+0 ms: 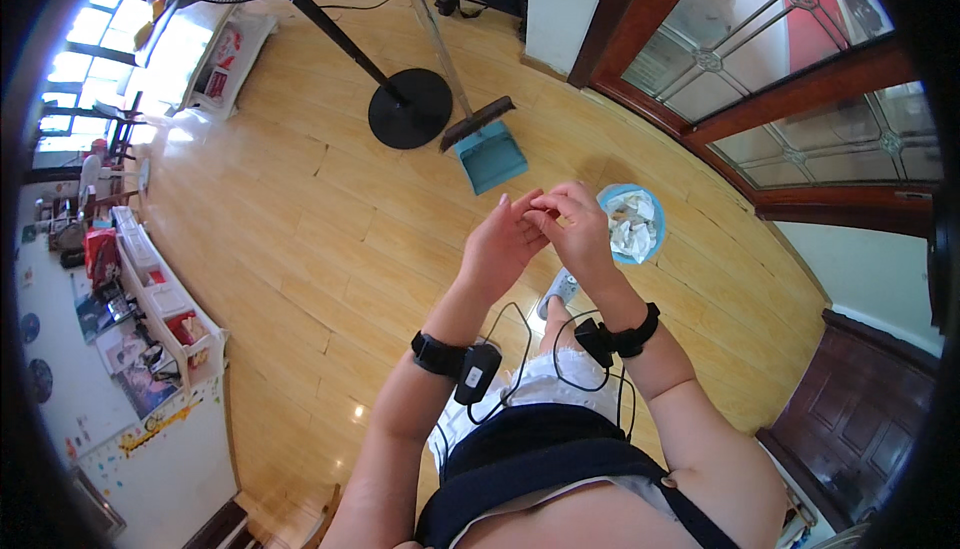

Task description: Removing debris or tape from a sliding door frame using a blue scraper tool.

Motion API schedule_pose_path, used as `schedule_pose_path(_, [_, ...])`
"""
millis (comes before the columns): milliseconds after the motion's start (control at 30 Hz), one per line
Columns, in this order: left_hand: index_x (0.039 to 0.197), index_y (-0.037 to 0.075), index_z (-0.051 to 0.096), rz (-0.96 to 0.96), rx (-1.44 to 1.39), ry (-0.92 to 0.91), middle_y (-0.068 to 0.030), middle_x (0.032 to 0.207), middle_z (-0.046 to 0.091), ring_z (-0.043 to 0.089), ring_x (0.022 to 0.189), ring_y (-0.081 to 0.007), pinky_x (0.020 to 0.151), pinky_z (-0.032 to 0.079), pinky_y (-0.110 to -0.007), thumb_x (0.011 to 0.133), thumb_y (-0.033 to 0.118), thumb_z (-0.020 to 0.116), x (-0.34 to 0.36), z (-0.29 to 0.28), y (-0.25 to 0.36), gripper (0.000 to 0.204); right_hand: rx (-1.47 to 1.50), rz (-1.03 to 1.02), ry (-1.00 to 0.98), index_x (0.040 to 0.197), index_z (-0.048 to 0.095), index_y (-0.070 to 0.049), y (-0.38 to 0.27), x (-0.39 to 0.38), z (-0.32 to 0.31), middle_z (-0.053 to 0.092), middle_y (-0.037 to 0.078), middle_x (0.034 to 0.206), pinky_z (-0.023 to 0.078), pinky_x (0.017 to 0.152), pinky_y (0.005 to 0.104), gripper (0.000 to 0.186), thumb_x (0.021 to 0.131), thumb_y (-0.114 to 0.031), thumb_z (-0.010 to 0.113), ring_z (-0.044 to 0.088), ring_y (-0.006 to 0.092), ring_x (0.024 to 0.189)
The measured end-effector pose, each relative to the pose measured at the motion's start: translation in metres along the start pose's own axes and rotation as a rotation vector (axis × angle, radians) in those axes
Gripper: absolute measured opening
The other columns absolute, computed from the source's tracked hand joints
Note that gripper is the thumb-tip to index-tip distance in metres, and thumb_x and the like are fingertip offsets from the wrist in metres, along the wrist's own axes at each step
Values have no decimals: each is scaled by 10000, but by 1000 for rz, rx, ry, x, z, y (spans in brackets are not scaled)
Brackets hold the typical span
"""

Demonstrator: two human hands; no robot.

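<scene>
Although paper (633,224) already fills the bin (659,225), what remains is undetermined: left hand (500,251) loosely spread, right hand (584,236) grip indiscernible.

head | l hand (500,246) + r hand (580,231) tog. nr ctr, fingers meeting, any obj. btwn too small to tell | blue bin (659,221) w/ crumpled white paper (632,232) on wood flr (300,239), seen r. of r hand | teal dustpan (494,162) + broom (478,124) just beside blk fan base (408,114)
</scene>
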State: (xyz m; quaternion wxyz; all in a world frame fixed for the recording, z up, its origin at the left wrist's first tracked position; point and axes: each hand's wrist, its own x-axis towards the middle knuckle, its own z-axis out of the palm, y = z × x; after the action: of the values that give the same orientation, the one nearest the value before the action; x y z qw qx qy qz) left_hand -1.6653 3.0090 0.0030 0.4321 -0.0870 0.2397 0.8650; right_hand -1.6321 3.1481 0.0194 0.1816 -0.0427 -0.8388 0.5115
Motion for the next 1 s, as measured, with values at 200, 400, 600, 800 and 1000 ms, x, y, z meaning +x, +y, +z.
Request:
schedule_pose_path(200, [1348,16,361,-100,-7,-41,-121,1326,467,456,1198,-263,1020,335,-416,973,462,278,15,17,-15,589,-174,41,-9,805,576,-34,31,-7,-22,556,126,813,453,665,385,15,791,-36,582,559,308,774])
schedule_pose_path(400, [1370,72,355,75,-2,-65,-102,1385,408,434,1221,-275,1020,346,-442,964,480,303,12,27,22,578,-709,501,-157,923,617,-32,214,-40,-101,617,231,917,451,713,471,320,916,-314,466,590,406,867])
schedule_pose_path(600, [1344,71,396,285,-151,-87,-108,1377,425,432,1228,-285,1020,334,-477,952,536,209,-45,12,73,636,-1286,547,-368,965,663,-43,251,-83,-112,648,175,980,479,771,435,334,823,-336,585,608,345,944])
schedule_pose_path(800, [1237,27,502,608,157,101,-106,1256,524,538,1075,-230,929,424,-397,966,392,362,-158,-46,126,476,-94,480,-557,1087,613,-44,187,-18,25,531,62,1266,417,889,316,298,797,-115,610,497,179,1157])
schedule_pose_path(1000, [1165,10,554,860,545,514,-77,1098,597,586,922,-150,818,487,-274,894,24,524,-331,-44,193,273,941,162,-1140,1362,434,-99,-217,3,228,312,45,1464,226,1049,343,667,720,-54,611,227,179,1368])
